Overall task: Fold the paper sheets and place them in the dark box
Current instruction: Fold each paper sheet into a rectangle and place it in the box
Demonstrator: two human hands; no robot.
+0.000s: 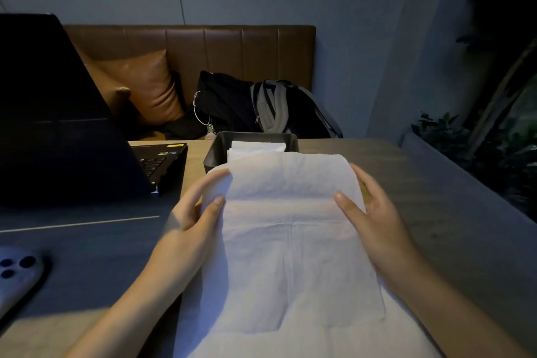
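Note:
A white paper sheet [286, 229] lies in front of me, its far part curled over toward me in a soft fold. My left hand [197, 212] pinches the fold's left edge between thumb and fingers. My right hand [369, 212] pinches the right edge the same way. More white paper [319, 340] lies beneath it at the near edge. Just beyond the fold stands the dark box [216, 151], with folded white sheets [255, 148] inside.
An open black laptop [58, 113] stands at the left on the wooden table [421, 183]. A phone [17, 276] lies at the near left. Beyond the table are a brown bench with a cushion [142, 87] and dark bags [261, 107]. Plants [479, 139] stand at the right.

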